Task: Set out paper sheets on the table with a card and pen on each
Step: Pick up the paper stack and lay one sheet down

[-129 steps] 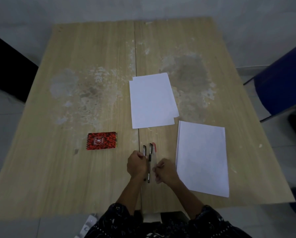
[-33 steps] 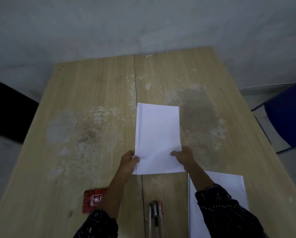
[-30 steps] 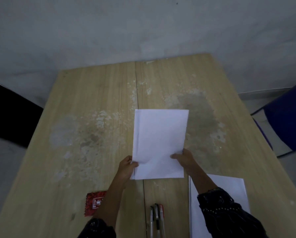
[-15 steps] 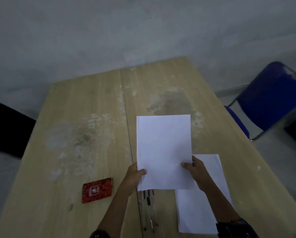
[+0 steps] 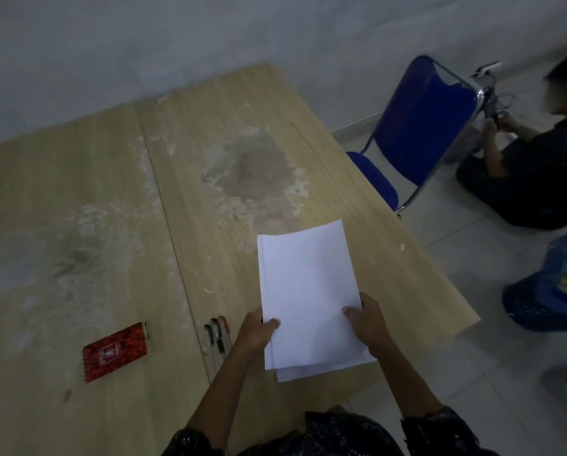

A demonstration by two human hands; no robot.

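Note:
I hold a stack of white paper sheets (image 5: pixel 305 291) over the right part of the wooden table (image 5: pixel 111 192). My left hand (image 5: pixel 256 330) grips its near left edge and my right hand (image 5: pixel 367 324) its near right edge. The single sheet (image 5: pixel 295 375) lying on the table shows only as a strip under the stack's near edge. Three pens (image 5: pixel 218 334) lie side by side just left of my left hand. A red pack of cards (image 5: pixel 116 352) lies flat farther left.
A blue chair (image 5: pixel 420 126) stands past the table's right edge. A person in dark clothes (image 5: pixel 538 166) crouches on the tiled floor beyond it. A blue patterned bag or garment (image 5: pixel 551 291) lies on the floor to the right. A grey wall runs behind the table.
I picked the paper stack up from the table's middle with both hands and carried it right and nearer, over the single sheet. My view swung right, bringing the chair and the person into sight.

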